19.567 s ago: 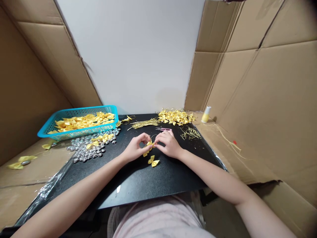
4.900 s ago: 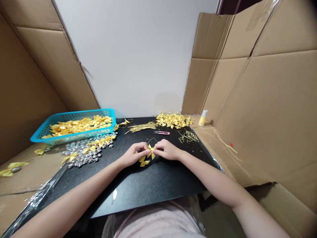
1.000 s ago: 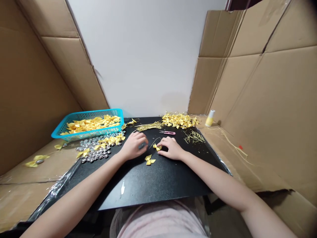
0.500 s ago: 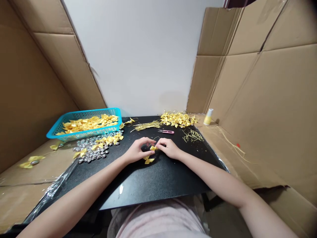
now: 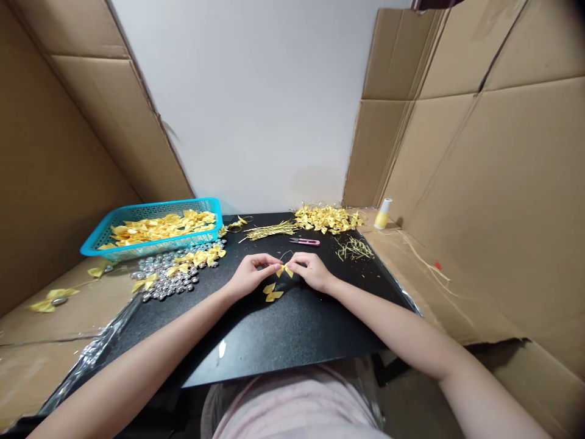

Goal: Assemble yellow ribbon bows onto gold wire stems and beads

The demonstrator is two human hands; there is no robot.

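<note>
My left hand (image 5: 250, 275) and my right hand (image 5: 311, 270) meet over the middle of the black board (image 5: 283, 332). Both pinch a small yellow ribbon bow (image 5: 285, 269) between their fingertips, and a thin gold wire rises from it. A second yellow bow (image 5: 272, 292) lies flat on the board just in front of my hands, touching neither.
A turquoise basket (image 5: 153, 227) of yellow ribbon pieces stands at the back left, with silver beads (image 5: 169, 279) spilled before it. Gold wires (image 5: 269, 230), pink snips (image 5: 305, 242), a heap of finished bows (image 5: 325, 218) and a yellow thread spool (image 5: 382, 213) lie behind. Cardboard walls enclose both sides.
A second ago my left hand lay apart to the left of the bow. It has come back, and both hands now pinch the bow together.
</note>
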